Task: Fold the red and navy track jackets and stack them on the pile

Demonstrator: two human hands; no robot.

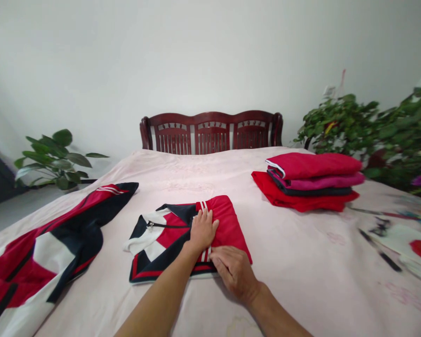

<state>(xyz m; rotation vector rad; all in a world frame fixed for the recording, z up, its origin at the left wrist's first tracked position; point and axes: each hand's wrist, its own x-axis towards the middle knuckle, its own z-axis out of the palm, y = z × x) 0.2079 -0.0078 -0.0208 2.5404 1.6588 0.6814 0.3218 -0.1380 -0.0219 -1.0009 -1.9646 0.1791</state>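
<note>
A folded track jacket in navy, white and red lies on the bed, its zipper and collar toward the left. Its red right-hand part has a band with white stripes along the left edge. My left hand presses on that striped band with its fingers stretched out. Close by, my right hand has its fingers curled at the near end of the band, at the jacket's front edge; its thumb is bent below them. To the left a second track jacket of the same colours lies spread lengthwise, partly out of view.
At the right stands a stack of folded clothes in red, magenta and navy. Beyond it are a black-handled knife-like tool, papers and small craft items. A pale pink sheet covers the bed. Behind are a wooden backrest and potted plants.
</note>
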